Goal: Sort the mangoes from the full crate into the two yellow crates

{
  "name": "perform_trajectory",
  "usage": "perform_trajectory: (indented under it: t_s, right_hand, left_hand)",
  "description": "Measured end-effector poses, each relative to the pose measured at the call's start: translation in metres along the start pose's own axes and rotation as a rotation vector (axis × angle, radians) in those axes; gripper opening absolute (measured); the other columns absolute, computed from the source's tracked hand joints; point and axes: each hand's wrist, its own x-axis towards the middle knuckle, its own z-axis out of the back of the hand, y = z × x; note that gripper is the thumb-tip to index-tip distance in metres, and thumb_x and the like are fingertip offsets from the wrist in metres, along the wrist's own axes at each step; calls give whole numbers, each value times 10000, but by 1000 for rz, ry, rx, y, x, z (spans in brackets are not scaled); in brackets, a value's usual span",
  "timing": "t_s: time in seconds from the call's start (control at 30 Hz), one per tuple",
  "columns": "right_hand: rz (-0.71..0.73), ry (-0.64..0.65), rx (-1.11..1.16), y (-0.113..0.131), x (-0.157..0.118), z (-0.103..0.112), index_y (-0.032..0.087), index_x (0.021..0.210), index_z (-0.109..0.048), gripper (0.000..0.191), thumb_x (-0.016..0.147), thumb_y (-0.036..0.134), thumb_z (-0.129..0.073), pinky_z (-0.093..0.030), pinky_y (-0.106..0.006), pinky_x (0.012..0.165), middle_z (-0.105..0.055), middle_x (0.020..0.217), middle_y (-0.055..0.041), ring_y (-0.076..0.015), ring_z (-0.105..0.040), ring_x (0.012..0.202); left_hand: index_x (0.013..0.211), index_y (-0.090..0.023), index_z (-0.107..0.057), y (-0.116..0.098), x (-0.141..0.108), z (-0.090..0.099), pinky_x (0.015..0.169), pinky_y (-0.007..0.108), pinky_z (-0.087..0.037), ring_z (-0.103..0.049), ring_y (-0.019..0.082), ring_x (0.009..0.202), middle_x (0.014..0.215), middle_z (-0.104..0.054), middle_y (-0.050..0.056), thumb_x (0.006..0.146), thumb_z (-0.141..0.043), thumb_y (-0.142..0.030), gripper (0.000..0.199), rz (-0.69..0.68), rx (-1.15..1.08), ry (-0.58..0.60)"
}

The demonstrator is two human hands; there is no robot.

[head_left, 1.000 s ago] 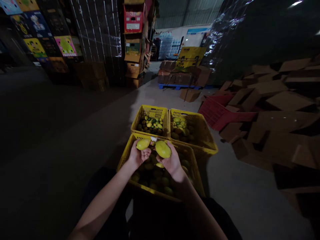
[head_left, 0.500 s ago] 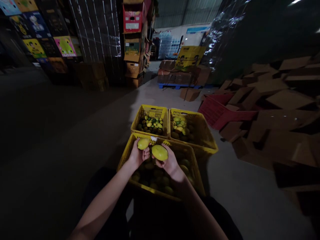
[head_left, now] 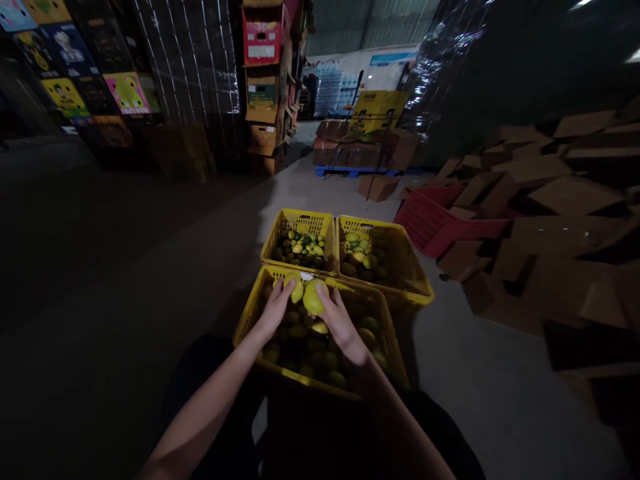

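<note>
Over the near yellow crate [head_left: 391, 333], my left hand [head_left: 276, 308] is closed on a yellow-green lemon [head_left: 297, 291], thumb on top. My right hand [head_left: 337, 320] grips another lemon [head_left: 313, 298], its rounded end turned up and the thumb along its side. The two lemons are almost side by side, with a narrow gap between them. Many darker lemons [head_left: 369, 337] lie in shadow inside the crate below. One yellow lemon [head_left: 320, 327] shows just under my right hand; whether that hand touches it I cannot tell.
Beyond stand a left yellow crate [head_left: 264, 250] with small green and yellow fruit and a right yellow crate [head_left: 425, 288] with larger fruit. A red crate [head_left: 433, 223] and heaped cardboard boxes [head_left: 555, 253] lie to the right. Stacked cartons [head_left: 263, 93] and a blue pallet [head_left: 353, 171] stand farther back.
Both lemons have been turned in my fingers: the right one now points its end upward. My left thumb has come over the top of its lemon. The hands stay over the near crate.
</note>
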Motion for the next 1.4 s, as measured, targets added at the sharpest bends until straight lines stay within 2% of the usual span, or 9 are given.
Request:
perform_trajectory:
  t_s: [0.1,0.2,0.3,0.43,0.6,0.8,1.03,1.2,1.4]
  right_hand:
    - [226,-117,-186,-1,1,3,243,997,-547,503,585,304,-830,-472,-282,859,-604,1008,-1,-172,-569,956]
    - [412,-127,-279,-1,1,6,246,1082,-496,623,561,262,-837,-447,-318,907,-593,1063,-22,-187,-574,986]
    - [461,-136,-266,-1,1,7,244,1121,-449,649,590,250,-821,-452,-338,906,-602,1086,-46,-198,-589,993]
    - [408,-86,-222,4,1,9,237,1085,-509,601,578,272,-829,-469,-357,903,-619,1078,-53,-212,-596,997]
    - [364,-41,-280,11,3,13,243,1109,-596,577,581,287,-826,-485,-368,896,-600,1186,-65,-238,-562,1094]
    - [272,-118,-40,13,5,16,265,982,-628,487,545,218,-836,-517,-327,836,-685,971,2,-178,-633,907]
    - [87,-64,133,22,2,17,247,962,-675,354,630,292,-788,-553,-317,750,-686,1033,-16,-198,-642,920]
    - [-44,46,203,22,3,14,289,1029,-615,374,690,378,-746,-577,-325,598,-693,1015,-14,-196,-691,778]
    - [-215,132,95,17,0,10,263,1064,-566,368,775,471,-660,-565,-306,507,-725,906,-31,-173,-692,576]
  left_hand:
    - [897,-221,-654,-3,-4,0,860,186,-422,-566,154,1011,942,-661,-5,644,-784,-148,293,-146,69,-10]
    - [908,-204,-666,-5,-4,2,881,188,-414,-567,160,1015,984,-660,11,550,-812,-60,412,-192,95,19]
    - [902,-199,-680,-6,-2,5,868,209,-435,-577,168,972,967,-663,19,528,-819,-57,424,-225,166,60]
    - [899,-171,-697,-5,-1,6,844,215,-460,-597,167,937,951,-668,33,519,-815,-46,417,-198,103,80]
    - [902,-192,-671,-5,-3,3,841,204,-477,-616,140,935,965,-664,3,520,-808,-42,433,-148,-73,-12]
    - [861,-191,-626,-7,-3,3,828,199,-487,-602,115,904,950,-639,-3,611,-779,-88,311,-156,-120,74]
    - [905,-139,-643,-10,1,8,810,258,-543,-650,122,800,920,-661,32,728,-706,-119,189,60,-226,147]
    - [1029,-162,-615,-17,1,11,709,219,-566,-682,128,711,944,-692,53,800,-651,-167,231,153,-195,174]
    - [1034,-88,-625,-18,3,16,617,202,-566,-656,120,597,838,-695,98,901,-523,-332,296,269,-53,149]
